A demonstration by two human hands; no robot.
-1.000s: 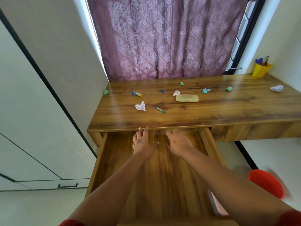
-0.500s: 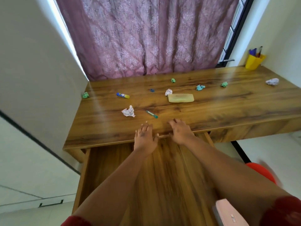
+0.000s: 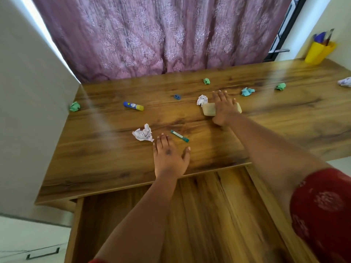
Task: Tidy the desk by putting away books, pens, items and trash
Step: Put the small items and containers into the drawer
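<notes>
A wooden desk (image 3: 284,118) carries scattered items. My right hand (image 3: 224,107) lies across a beige oblong case (image 3: 208,111), fingers straight and reaching past its far edge. My left hand (image 3: 169,158) rests flat on the desk near the front edge, fingers spread. Just beyond the left hand lie a teal pen (image 3: 179,136) and a crumpled white paper (image 3: 143,133). Farther back are a blue and yellow glue stick (image 3: 133,106), a small blue sharpener (image 3: 176,96) and another white paper ball (image 3: 202,99) touching the case.
The desk drawer (image 3: 199,215) stands open below the front edge. Green paper balls (image 3: 74,106) (image 3: 206,81) (image 3: 280,86), a light blue one (image 3: 247,91) and a white one (image 3: 344,81) dot the desk. A yellow pen cup (image 3: 320,52) stands far right. A curtain hangs behind; a white wall bounds the left.
Both hands left the drawer and rose onto the desk. The right hand reached forward onto the beige case; the left settled flat near the pen.
</notes>
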